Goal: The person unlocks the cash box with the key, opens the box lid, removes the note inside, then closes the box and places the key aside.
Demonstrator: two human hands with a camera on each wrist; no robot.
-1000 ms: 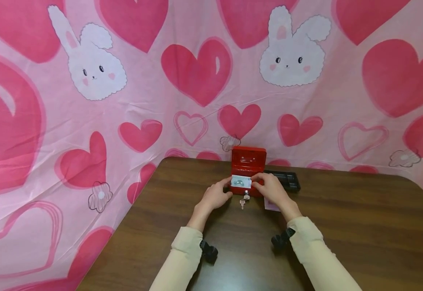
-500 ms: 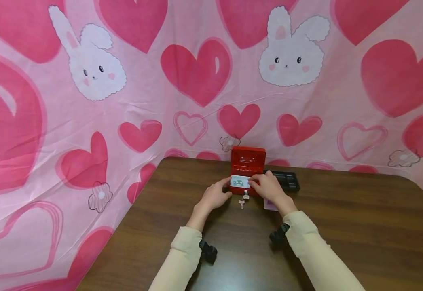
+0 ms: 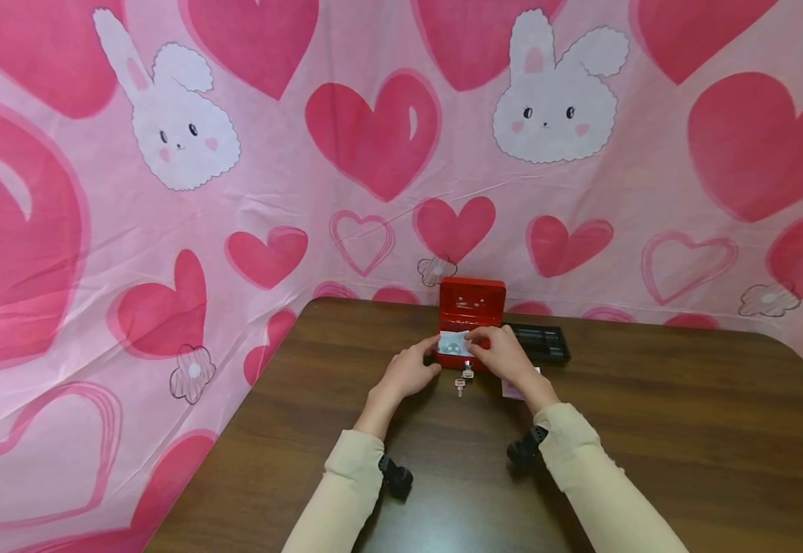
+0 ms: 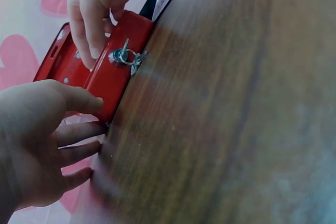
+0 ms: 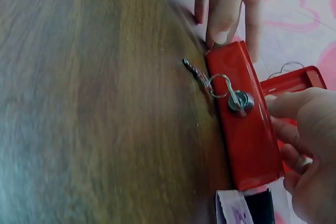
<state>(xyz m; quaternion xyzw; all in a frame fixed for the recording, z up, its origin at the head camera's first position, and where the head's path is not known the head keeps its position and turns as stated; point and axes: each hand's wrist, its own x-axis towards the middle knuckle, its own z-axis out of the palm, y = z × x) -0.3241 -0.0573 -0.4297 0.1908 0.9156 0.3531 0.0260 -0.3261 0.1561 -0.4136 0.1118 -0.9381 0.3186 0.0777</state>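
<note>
A small red cash box (image 3: 451,362) stands near the table's back edge, lid raised, with a key ring and keys (image 3: 460,382) hanging from its front lock. In the head view a pale banknote (image 3: 451,343) with a green print lies in its opening. My left hand (image 3: 408,372) rests against the box's left end, thumb by the front corner, fingers extended in the left wrist view. Fingertips of my right hand (image 3: 505,355) touch the right part of the banknote, covering it. The left wrist view shows these fingers reaching down into the box; the banknote is hidden there.
A black compartment tray (image 3: 545,342) sits right of the box. Under my right wrist lies a purplish banknote (image 3: 512,390), partly hidden. Behind the wooden table (image 3: 678,430) hangs a pink cloth (image 3: 374,46) with hearts and rabbits.
My right hand has shifted left across the banknote and now covers more of its right side. My left hand and the box have stayed in place.
</note>
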